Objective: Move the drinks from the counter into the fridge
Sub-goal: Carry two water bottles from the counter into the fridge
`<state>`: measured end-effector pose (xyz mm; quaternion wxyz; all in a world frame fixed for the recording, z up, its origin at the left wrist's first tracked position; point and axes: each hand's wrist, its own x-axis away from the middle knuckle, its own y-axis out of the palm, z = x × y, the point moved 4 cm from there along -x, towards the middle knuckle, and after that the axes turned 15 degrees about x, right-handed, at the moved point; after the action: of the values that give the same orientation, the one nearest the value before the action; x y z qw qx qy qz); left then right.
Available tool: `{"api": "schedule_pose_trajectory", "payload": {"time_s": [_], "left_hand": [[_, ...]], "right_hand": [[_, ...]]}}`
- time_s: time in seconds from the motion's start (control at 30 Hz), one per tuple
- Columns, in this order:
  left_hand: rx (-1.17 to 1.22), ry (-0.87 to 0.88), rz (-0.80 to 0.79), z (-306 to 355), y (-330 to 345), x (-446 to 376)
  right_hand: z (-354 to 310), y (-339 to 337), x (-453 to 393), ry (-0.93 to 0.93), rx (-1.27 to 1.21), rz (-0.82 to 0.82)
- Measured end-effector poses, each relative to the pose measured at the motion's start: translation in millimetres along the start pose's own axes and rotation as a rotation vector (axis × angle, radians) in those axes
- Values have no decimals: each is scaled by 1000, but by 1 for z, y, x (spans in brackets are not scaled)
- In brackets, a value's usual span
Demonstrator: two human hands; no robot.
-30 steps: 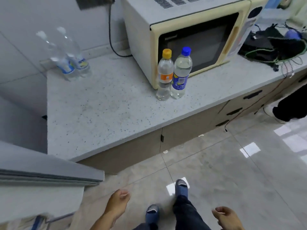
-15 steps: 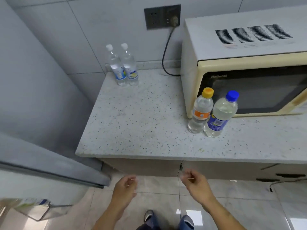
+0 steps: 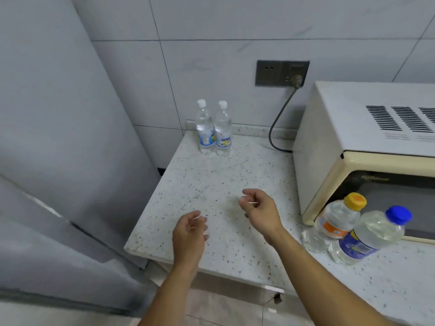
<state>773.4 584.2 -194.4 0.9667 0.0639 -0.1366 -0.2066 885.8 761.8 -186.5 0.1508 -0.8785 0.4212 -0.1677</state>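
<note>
Even cool indoor light, soft faint shadows, mild softness throughout, wide-angle bending of straight lines near the edges

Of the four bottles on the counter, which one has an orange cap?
The orange-capped bottle in front of the microwave, with an orange label. Its neighbour has a blue cap; the two bottles by the wall have white caps.

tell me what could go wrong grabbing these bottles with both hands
The two white-capped bottles stand touching at the back of the counter; grabbing one could tip the other. The orange-capped bottle and blue-capped bottle crowd the microwave, leaving little finger room. Both the left hand and right hand are empty.
</note>
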Motion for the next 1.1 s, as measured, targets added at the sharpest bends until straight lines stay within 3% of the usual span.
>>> {"api": "schedule_pose_trajectory", "payload": {"time_s": [0.37,0.53,0.67,0.8,0.97,1.1], "left_hand": [[99,29,195,47,64,-96],[64,76,242,78,108,-168],[-89,142,195,102,132,-226],[-425,301,151,134,151,-274],[-893,490,-89,154,173,-306],[-1077,519,-261,154,181,-311]], "right_hand": [[-84,10,-166,30,-47,168],[-120,11,-232,-45,-2,226],[-142,13,-270,-140,87,219],[-153,15,-294,-222,236,101],[-154,8,-297,-264,421,101],[-142,2,-284,-253,453,207]]}}
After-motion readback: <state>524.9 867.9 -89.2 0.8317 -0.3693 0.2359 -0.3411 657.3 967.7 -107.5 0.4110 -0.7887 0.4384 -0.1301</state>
